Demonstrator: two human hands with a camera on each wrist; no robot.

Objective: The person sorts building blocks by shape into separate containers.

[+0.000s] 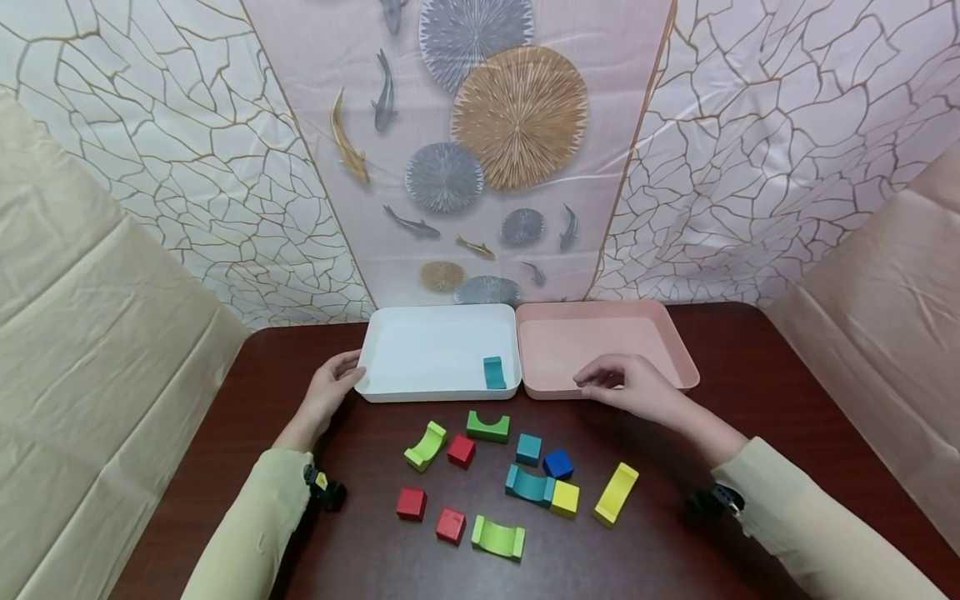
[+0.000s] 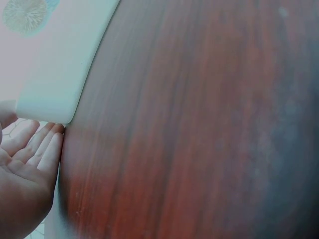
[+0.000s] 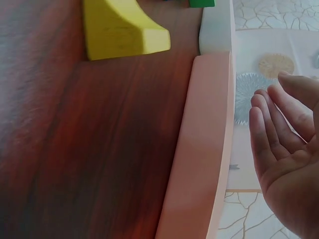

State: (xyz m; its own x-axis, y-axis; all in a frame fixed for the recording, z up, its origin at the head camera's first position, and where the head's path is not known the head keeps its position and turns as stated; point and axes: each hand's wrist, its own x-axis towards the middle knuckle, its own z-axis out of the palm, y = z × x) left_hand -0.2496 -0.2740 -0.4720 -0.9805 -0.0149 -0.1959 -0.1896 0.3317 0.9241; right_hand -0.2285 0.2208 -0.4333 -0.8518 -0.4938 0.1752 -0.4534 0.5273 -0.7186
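Left hand (image 1: 334, 387) is touching the white tray (image 1: 423, 348), fingertips partly hidden; I can't tell whether it's gripping. My right hand (image 1: 632, 385) is hovering, relaxed, empty, over the pink tray (image 1: 577, 337).

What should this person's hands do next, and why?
Perhaps the right hand should reach for the yellow curved block: the hand holds nothing beside the pink tray, and that block lies loose on the table, on the person's side of the tray. A teal block already lies in the white tray, hinting at filling trays.
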